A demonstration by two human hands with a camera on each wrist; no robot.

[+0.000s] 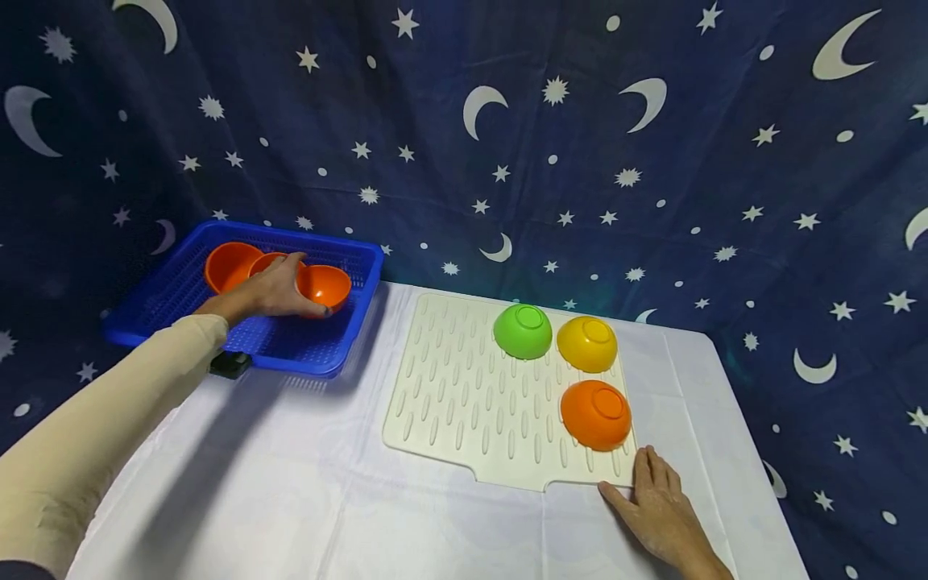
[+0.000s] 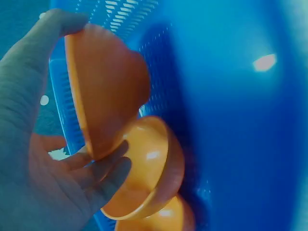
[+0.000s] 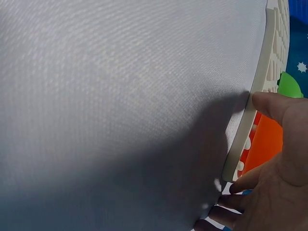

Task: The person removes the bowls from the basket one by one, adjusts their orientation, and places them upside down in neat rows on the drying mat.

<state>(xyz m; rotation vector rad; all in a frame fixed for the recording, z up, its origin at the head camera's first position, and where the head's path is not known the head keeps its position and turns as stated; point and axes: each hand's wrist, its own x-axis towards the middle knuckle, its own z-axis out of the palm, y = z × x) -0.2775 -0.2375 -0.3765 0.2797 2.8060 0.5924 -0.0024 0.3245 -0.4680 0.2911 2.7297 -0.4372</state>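
In the head view my left hand (image 1: 278, 288) reaches into the blue basket (image 1: 371, 278) and grips an orange bowl (image 1: 326, 283). The left wrist view shows this bowl (image 2: 106, 82) tipped on its side, thumb at one end of its rim and fingers at the other. Two more orange bowls, a middle one (image 2: 147, 166) and a lower one (image 2: 179, 217), lie beside it. My right hand (image 1: 661, 507) touches the near right corner of a cream drying mat (image 1: 442, 411), its thumb on the front edge and its fingers along the side.
Upside down on the mat's right half sit a green bowl (image 1: 522, 332), a yellow bowl (image 1: 586, 345) and an orange bowl (image 1: 596, 415). A white cloth (image 1: 290, 483) covers the table. A dark blue curtain (image 1: 435, 105) with moons and stars hangs behind.
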